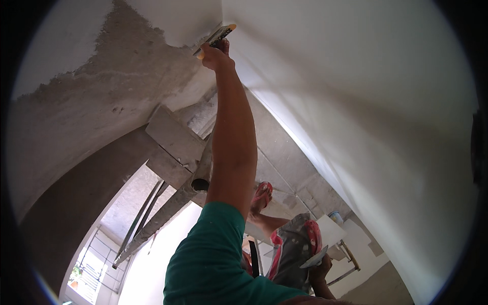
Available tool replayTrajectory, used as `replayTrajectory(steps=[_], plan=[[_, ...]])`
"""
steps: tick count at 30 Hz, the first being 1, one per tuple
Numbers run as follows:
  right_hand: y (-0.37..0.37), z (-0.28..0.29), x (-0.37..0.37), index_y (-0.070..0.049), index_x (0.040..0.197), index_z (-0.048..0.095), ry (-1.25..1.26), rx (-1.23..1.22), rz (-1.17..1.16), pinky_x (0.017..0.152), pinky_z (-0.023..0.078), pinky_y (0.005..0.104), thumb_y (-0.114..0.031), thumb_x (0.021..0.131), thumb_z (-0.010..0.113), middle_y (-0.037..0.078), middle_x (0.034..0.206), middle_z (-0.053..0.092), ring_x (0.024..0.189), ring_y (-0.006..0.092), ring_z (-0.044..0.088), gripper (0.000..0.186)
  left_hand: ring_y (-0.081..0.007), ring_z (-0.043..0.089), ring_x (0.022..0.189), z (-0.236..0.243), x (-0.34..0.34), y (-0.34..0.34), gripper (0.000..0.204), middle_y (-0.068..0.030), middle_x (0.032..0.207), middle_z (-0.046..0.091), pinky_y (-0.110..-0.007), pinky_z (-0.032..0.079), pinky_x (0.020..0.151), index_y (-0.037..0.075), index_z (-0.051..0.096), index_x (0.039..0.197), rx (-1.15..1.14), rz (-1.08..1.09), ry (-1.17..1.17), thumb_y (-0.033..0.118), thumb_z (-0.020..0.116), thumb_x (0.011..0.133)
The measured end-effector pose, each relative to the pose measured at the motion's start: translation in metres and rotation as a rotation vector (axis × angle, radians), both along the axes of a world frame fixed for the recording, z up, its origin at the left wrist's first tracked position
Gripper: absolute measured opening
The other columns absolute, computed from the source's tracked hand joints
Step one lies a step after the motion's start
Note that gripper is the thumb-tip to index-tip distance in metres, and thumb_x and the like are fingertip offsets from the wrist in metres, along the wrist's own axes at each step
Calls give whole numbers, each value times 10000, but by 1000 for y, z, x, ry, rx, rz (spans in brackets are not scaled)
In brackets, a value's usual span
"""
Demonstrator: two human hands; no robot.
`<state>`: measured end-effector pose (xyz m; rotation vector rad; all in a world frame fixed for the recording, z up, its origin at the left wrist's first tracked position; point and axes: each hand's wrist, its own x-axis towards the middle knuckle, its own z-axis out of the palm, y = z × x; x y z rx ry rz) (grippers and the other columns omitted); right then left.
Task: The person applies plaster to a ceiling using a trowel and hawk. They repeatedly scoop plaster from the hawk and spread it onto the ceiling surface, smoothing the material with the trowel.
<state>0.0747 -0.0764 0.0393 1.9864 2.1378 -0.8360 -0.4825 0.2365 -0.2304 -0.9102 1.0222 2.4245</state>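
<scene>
A wide scraper [219,36] with pale orange ends sits at the top of the frame, left of centre, by the corner where two walls meet. The left hand [217,58] is wrapped round it, fingers curled, at the end of a fully stretched arm; whether the scraper's edge touches the wall, I cannot tell. At the lower right, the right hand [319,268] pinches a flat blade [314,258] beside the knee of the grey and red shorts [296,246].

With the arm stretched so far, the scraper could tilt and one of its ends could gouge the smooth white wall [366,76], most likely if the wrist turns in the tight corner. The flat blade might catch the shorts if the right hand drifts inward. A foot in a red sandal [264,189] could slip or trip if it shifts toward the boards [175,133] and the pipe [200,173] left of centre.

The corner leaves the scraper little room to its right. Room opens to its left, across the rough grey patch [129,56] in the upper left.
</scene>
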Motion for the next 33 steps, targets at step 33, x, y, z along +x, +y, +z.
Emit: replayTrajectory(steps=[33], plan=[[-8,65,-9,-79,929,560,-44,-234,224,692,460,484,-147,629,700,175,806,619,817,387,605,338,-189,544,621,443,-16,-5,266,-146,749,582,-269,409,507,-41,472,970,107,-71,307,201,417,872]])
